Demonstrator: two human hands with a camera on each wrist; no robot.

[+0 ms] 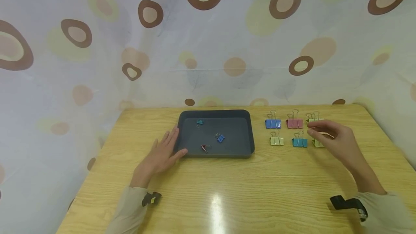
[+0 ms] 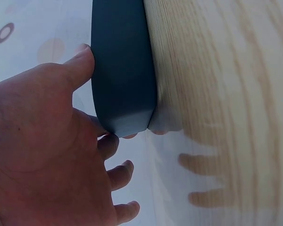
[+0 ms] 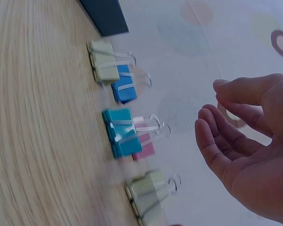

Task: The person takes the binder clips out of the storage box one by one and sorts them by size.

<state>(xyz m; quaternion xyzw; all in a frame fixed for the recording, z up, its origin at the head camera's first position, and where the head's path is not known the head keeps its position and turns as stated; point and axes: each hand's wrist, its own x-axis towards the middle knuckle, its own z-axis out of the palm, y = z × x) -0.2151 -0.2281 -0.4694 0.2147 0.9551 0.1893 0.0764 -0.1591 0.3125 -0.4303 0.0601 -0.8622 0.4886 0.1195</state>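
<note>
My left hand (image 1: 159, 158) lies at the left end of a dark grey tray (image 1: 234, 129), fingers spread and thumb at its front corner. Over on the right, my right hand (image 1: 341, 142) hovers above two rows of binder clips, with loosely bent fingers and nothing between them. The back row has a blue clip (image 1: 273, 124), a pink clip (image 1: 294, 124) and a pale yellow clip (image 1: 313, 120). In front stand a yellow clip (image 1: 277, 141), a teal clip (image 3: 122, 133) and another yellow clip (image 1: 317, 143), partly hidden by the hand.
Inside the tray lie small binder clips: a teal one (image 1: 200, 122), a blue one (image 1: 220, 138) and a red one (image 1: 204, 148). A patterned cloth (image 1: 211, 46) hangs behind the wooden table (image 1: 247, 190).
</note>
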